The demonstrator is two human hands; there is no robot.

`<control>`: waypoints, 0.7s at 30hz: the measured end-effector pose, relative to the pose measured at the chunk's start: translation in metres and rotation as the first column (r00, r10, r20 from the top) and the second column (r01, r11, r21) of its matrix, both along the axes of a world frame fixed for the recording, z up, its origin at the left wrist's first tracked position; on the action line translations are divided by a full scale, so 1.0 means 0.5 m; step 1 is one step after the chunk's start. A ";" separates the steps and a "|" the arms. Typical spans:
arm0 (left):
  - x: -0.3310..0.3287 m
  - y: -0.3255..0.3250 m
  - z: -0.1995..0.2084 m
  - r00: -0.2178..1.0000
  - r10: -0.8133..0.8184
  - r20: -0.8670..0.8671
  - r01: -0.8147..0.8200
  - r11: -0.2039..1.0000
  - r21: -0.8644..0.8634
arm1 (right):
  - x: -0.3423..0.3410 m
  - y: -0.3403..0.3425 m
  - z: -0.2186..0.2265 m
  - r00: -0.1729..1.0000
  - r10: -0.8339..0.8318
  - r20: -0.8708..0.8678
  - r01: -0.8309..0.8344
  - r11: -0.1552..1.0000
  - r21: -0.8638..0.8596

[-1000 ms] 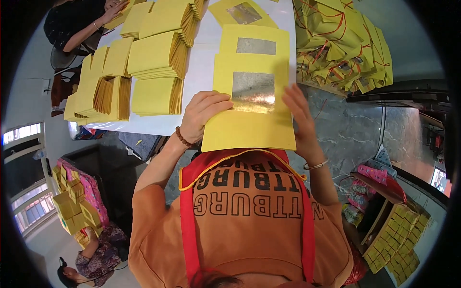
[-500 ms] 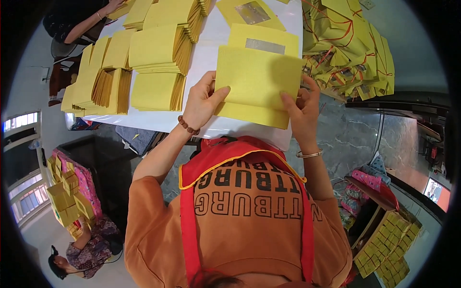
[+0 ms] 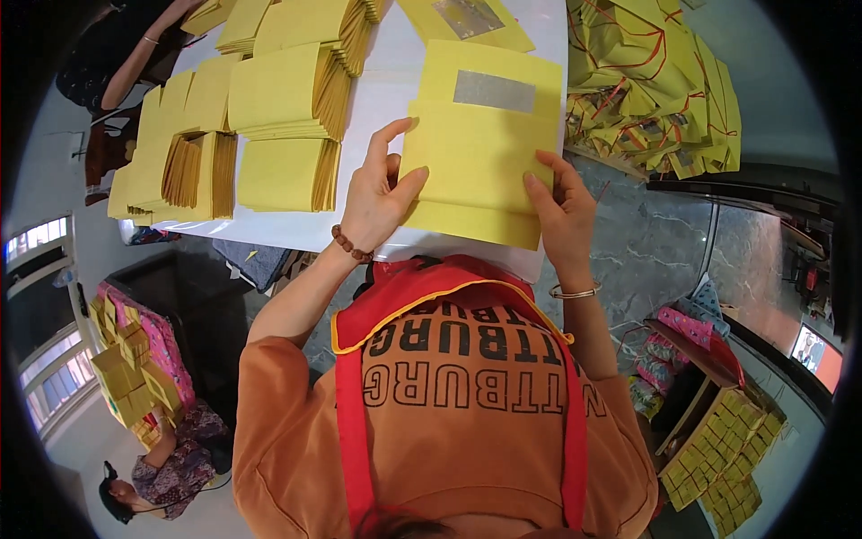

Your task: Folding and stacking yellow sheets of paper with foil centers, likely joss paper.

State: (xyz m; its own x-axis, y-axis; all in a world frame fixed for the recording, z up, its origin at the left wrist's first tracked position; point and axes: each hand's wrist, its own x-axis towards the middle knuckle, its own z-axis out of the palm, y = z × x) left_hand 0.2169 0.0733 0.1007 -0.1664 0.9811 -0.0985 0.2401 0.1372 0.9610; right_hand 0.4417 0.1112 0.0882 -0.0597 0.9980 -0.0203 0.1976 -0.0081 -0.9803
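Note:
In front of me on the white table lies a yellow joss paper sheet (image 3: 480, 162) with a silver foil patch near its far end. A broad flap covers its middle, and a crease runs across the near part. My left hand (image 3: 382, 193) grips the left edge, thumb on top and index finger stretched up along the side; its other fingers curl partly out of sight. At the right edge my right hand (image 3: 564, 202) pinches the paper between thumb and fingers. Another foil-patched sheet (image 3: 498, 31) lies just beyond.
Stacks of folded yellow paper (image 3: 274, 94) fill the table's left side. Right of the white table (image 3: 377, 99) is a heap of yellow paper bundles with red ties (image 3: 664, 85). A person's arm (image 3: 130, 76) shows far left; another person (image 3: 180, 467) sits lower left beside yellow packets.
The raised flap has come down flat, so more of the foil patch shows. My left index finger has straightened along the edge, and my right fingers have come in against the paper.

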 end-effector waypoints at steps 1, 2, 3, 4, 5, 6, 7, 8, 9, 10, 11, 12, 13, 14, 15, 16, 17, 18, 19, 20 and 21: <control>0.000 0.001 0.007 0.999 -0.025 -0.030 0.024 0.999 -0.023 | 0.000 0.001 -0.001 1.000 -0.009 -0.010 0.009 1.000 -0.001; -0.001 0.002 0.012 0.997 -0.051 -0.059 0.048 0.998 -0.046 | -0.001 0.001 -0.001 1.000 -0.010 -0.009 0.010 1.000 -0.002; -0.004 0.002 0.014 0.997 -0.050 -0.060 0.047 0.998 -0.045 | -0.002 0.001 0.001 1.000 -0.015 0.013 0.015 1.000 0.007; -0.009 0.002 0.016 0.983 -0.103 -0.149 0.091 0.992 -0.089 | -0.003 0.001 0.002 0.999 -0.020 0.035 0.019 1.000 0.016; -0.011 0.002 0.019 0.959 -0.159 -0.236 0.130 0.982 -0.135 | -0.002 0.001 0.003 0.999 -0.020 0.034 0.019 1.000 0.018; -0.011 0.003 0.021 0.958 -0.159 -0.237 0.130 0.983 -0.132 | -0.002 0.000 0.003 0.998 -0.024 0.050 0.024 1.000 0.015; -0.010 0.004 0.024 0.902 -0.143 -0.407 0.141 0.989 -0.034 | -0.001 0.000 0.003 0.997 -0.029 0.066 0.028 1.000 0.012; -0.009 0.004 0.028 0.820 -0.105 -0.562 0.168 0.984 0.061 | 0.000 0.000 0.003 0.997 -0.030 0.064 0.029 0.999 0.016; -0.005 0.005 0.043 0.819 -0.103 -0.564 0.168 0.984 0.066 | 0.000 -0.001 0.002 0.998 -0.022 0.063 0.021 0.999 0.026; 0.007 0.007 0.064 0.669 0.018 -0.743 0.211 0.954 0.214 | 0.001 -0.001 0.000 0.998 -0.019 0.064 0.017 0.999 0.033; 0.019 0.011 0.076 0.489 0.171 -0.856 0.284 0.896 0.341 | 0.001 -0.001 -0.001 0.998 -0.024 0.064 0.022 0.999 0.036; 0.029 0.016 0.083 0.484 0.178 -0.857 0.280 0.896 0.345 | -0.002 -0.001 0.004 0.997 -0.019 0.071 0.017 0.999 0.036; 0.043 0.028 0.083 0.541 0.060 -0.839 0.390 0.866 0.313 | -0.002 -0.001 0.006 0.997 -0.019 0.080 0.017 0.999 0.034; 0.056 0.039 0.082 0.580 -0.064 -0.812 0.495 0.819 0.289 | -0.002 -0.001 0.007 0.997 -0.018 0.081 0.015 0.999 0.037; 0.069 0.046 0.079 0.578 -0.058 -0.814 0.493 0.820 0.291 | -0.002 0.000 0.010 0.995 -0.019 0.100 0.015 0.999 0.045; 0.081 0.052 0.072 0.506 -0.102 -0.856 0.553 0.800 0.232 | -0.002 0.002 0.013 0.993 -0.020 0.120 0.014 0.998 0.054; 0.086 0.055 0.063 0.430 -0.143 -0.892 0.607 0.777 0.168 | -0.002 0.002 0.012 0.993 -0.016 0.119 0.009 0.998 0.058; 0.085 0.059 0.046 0.429 -0.141 -0.892 0.609 0.775 0.171 | 0.000 0.003 0.007 0.994 0.001 0.109 -0.005 0.999 0.043; 0.083 0.057 0.026 0.385 -0.167 -0.908 0.626 0.770 0.124 | 0.001 0.002 0.006 0.995 0.020 0.099 -0.023 0.999 0.028; 0.082 0.057 0.014 0.339 -0.192 -0.921 0.640 0.765 0.076 | 0.003 0.002 0.013 0.995 0.023 0.100 -0.026 0.999 0.031; 0.081 0.057 0.012 0.338 -0.191 -0.922 0.636 0.768 0.074 | 0.001 0.000 0.022 0.970 0.036 0.239 -0.061 0.993 0.100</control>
